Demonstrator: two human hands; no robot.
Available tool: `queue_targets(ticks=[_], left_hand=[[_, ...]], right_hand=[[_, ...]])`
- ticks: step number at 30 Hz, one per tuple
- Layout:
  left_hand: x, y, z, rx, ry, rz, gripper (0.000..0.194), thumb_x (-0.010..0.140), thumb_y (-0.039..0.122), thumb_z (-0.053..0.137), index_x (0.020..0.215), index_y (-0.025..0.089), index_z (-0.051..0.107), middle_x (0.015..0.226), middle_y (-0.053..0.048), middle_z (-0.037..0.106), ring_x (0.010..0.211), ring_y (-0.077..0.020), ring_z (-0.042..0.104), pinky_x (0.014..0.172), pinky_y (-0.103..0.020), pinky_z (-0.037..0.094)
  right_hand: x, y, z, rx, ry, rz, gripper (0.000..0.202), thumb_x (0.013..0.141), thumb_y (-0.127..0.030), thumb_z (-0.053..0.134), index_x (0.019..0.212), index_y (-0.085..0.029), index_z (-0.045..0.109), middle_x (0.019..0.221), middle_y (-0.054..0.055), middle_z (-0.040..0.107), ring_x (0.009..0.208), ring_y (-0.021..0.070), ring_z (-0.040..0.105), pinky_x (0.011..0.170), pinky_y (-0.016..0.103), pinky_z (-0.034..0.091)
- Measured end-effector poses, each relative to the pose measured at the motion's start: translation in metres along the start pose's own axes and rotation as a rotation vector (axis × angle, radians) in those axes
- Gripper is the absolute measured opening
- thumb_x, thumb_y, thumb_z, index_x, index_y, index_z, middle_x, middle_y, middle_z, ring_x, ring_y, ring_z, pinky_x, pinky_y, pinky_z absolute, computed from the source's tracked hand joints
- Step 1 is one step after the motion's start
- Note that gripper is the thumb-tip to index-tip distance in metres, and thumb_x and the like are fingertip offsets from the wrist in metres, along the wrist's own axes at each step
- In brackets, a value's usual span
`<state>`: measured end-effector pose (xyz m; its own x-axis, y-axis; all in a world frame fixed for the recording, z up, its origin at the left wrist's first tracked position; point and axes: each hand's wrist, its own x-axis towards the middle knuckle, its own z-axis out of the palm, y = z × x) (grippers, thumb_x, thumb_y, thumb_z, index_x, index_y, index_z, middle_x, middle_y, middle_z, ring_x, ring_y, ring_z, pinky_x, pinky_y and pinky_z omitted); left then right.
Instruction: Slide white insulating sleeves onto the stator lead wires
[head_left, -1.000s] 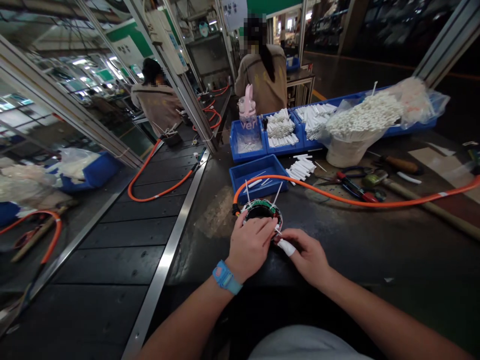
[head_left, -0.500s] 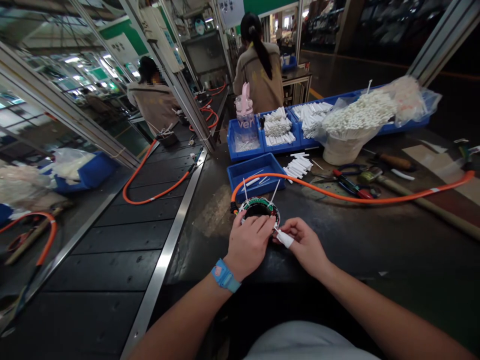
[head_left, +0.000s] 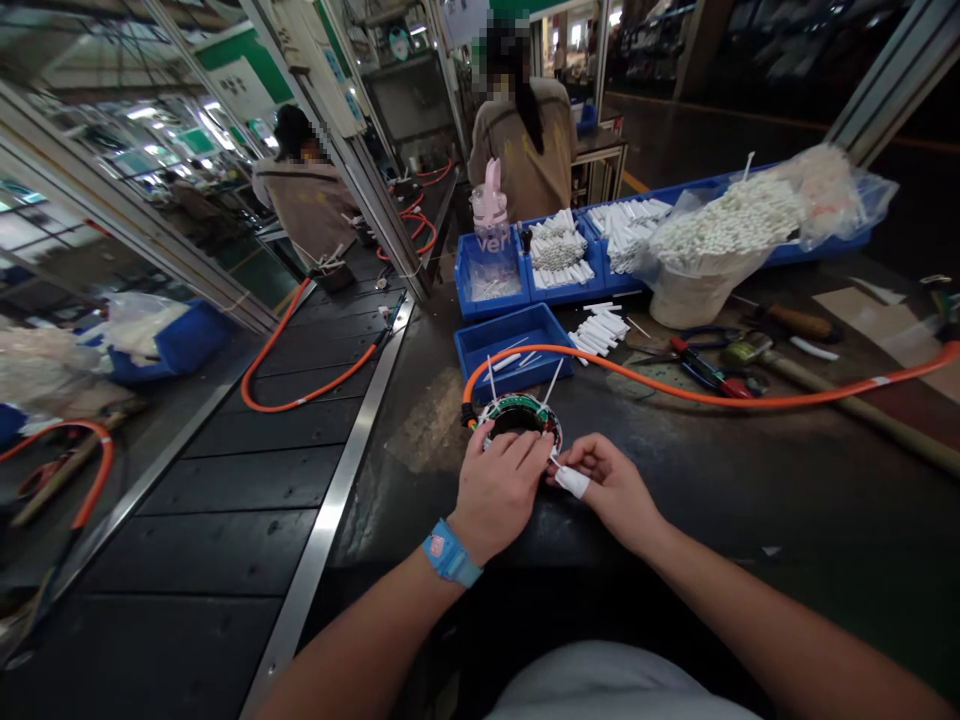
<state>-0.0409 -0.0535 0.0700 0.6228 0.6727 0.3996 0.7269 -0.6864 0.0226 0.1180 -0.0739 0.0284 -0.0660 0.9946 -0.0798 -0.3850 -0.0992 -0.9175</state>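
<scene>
A ring-shaped motor stator [head_left: 541, 408] with green parts lies on the dark bench. Two thin white tubes [head_left: 553, 380] stick up from its far side. My left hand [head_left: 501, 485], wearing a blue watch, grips the ring's near left side, with its fingers curled over the opening. At the near right edge, my right hand [head_left: 611, 490] is closed, pinching a thin white strand [head_left: 556, 461] that runs to the ring. White wrapping [head_left: 573, 482] covers the right thumb. An orange cable [head_left: 675, 398] joins the stator at its left and arcs off to the right.
Behind the stator sits a shallow blue tray [head_left: 514, 340], with loose white tubes [head_left: 600, 328] beside it. Blue bins [head_left: 566, 285], a pink bottle [head_left: 491, 215] and a bag of white sticks [head_left: 720, 240] stand farther back. Pliers [head_left: 705, 368] lie right; a conveyor [head_left: 247, 500] runs left. Two people sit ahead.
My hands keep nearly the same hold on the stator. The right thumb has turned slightly flatter and shifted a little to the right. The camera view has moved slightly.
</scene>
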Motion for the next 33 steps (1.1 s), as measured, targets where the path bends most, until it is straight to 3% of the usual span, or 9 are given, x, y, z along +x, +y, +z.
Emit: queue_targets(ticks=[3, 5, 9, 13, 18, 23, 27, 29, 33], left_hand=[[-0.001, -0.001, 0.001, -0.005, 0.0, 0.002, 0.029, 0.093, 0.023, 0.044, 0.12, 0.023, 0.054, 0.112, -0.001, 0.066, 0.096, -0.0168, 0.058, 0.1, -0.042, 0.028], [-0.001, -0.001, 0.001, -0.004, 0.001, 0.0, 0.029, 0.092, 0.023, 0.045, 0.12, 0.023, 0.054, 0.112, -0.001, 0.066, 0.097, -0.017, 0.058, 0.099, -0.041, 0.029], [-0.001, 0.0, 0.0, 0.001, -0.001, -0.009, 0.029, 0.093, 0.023, 0.044, 0.12, 0.023, 0.054, 0.113, -0.001, 0.065, 0.097, -0.0167, 0.058, 0.097, -0.04, 0.03], [0.0, 0.001, -0.002, 0.009, -0.007, -0.006, 0.029, 0.093, 0.023, 0.042, 0.12, 0.023, 0.054, 0.112, -0.002, 0.066, 0.096, -0.016, 0.058, 0.096, -0.039, 0.03], [0.001, 0.001, -0.002, 0.014, -0.012, -0.002, 0.029, 0.093, 0.022, 0.042, 0.12, 0.022, 0.054, 0.112, -0.002, 0.066, 0.095, -0.0162, 0.058, 0.095, -0.039, 0.031], [0.0, 0.0, 0.0, 0.007, -0.005, 0.012, 0.029, 0.093, 0.022, 0.044, 0.12, 0.022, 0.054, 0.113, -0.002, 0.065, 0.096, -0.0169, 0.058, 0.095, -0.04, 0.032], [0.0, -0.001, 0.0, 0.009, 0.009, 0.01, 0.029, 0.093, 0.022, 0.044, 0.12, 0.022, 0.054, 0.112, -0.002, 0.066, 0.095, -0.0165, 0.058, 0.093, -0.039, 0.033], [0.0, 0.0, 0.0, 0.012, 0.009, 0.007, 0.03, 0.092, 0.022, 0.044, 0.121, 0.022, 0.054, 0.112, -0.002, 0.066, 0.095, -0.0163, 0.058, 0.091, -0.038, 0.034], [0.0, 0.0, -0.003, -0.004, -0.004, 0.011, 0.033, 0.092, 0.021, 0.044, 0.123, 0.02, 0.054, 0.113, -0.004, 0.065, 0.097, -0.0171, 0.057, 0.086, -0.037, 0.036]], right_hand=[[0.012, -0.004, 0.003, -0.028, 0.008, 0.108, 0.038, 0.056, -0.032, 0.082, 0.071, -0.02, 0.05, 0.064, -0.005, 0.058, 0.058, 0.0114, 0.058, 0.056, 0.024, 0.053], [0.015, -0.006, 0.001, -0.071, -0.011, 0.097, 0.035, 0.058, -0.031, 0.081, 0.07, -0.019, 0.05, 0.062, -0.006, 0.056, 0.056, 0.0105, 0.056, 0.054, 0.023, 0.052], [0.008, -0.006, -0.007, -0.156, -0.067, -0.039, 0.029, 0.062, -0.024, 0.079, 0.075, -0.02, 0.054, 0.072, -0.004, 0.059, 0.068, 0.0108, 0.059, 0.067, 0.023, 0.051], [-0.003, -0.001, -0.012, -0.064, -0.134, -0.043, 0.027, 0.069, -0.024, 0.075, 0.081, -0.021, 0.051, 0.083, -0.001, 0.064, 0.079, 0.012, 0.063, 0.079, 0.026, 0.051], [-0.006, 0.0, -0.012, -0.027, -0.141, -0.047, 0.029, 0.069, -0.025, 0.075, 0.081, -0.021, 0.05, 0.085, 0.0, 0.065, 0.081, 0.0133, 0.064, 0.082, 0.029, 0.051], [0.006, -0.001, -0.006, -0.172, -0.065, -0.02, 0.033, 0.064, -0.032, 0.076, 0.077, -0.021, 0.048, 0.076, -0.002, 0.06, 0.073, 0.0136, 0.061, 0.071, 0.028, 0.052], [0.014, -0.005, -0.005, -0.276, -0.072, 0.013, 0.028, 0.068, -0.036, 0.068, 0.075, -0.021, 0.045, 0.066, -0.005, 0.054, 0.061, 0.0137, 0.057, 0.059, 0.028, 0.049], [0.015, -0.013, -0.007, -0.483, -0.116, -0.107, 0.018, 0.075, -0.032, 0.063, 0.078, -0.021, 0.049, 0.069, -0.003, 0.056, 0.063, 0.0139, 0.055, 0.061, 0.028, 0.046], [0.019, -0.036, -0.012, -1.346, -0.312, -0.723, 0.011, 0.087, -0.025, 0.052, 0.081, -0.018, 0.059, 0.079, 0.005, 0.06, 0.076, 0.0181, 0.05, 0.068, 0.033, 0.035]])
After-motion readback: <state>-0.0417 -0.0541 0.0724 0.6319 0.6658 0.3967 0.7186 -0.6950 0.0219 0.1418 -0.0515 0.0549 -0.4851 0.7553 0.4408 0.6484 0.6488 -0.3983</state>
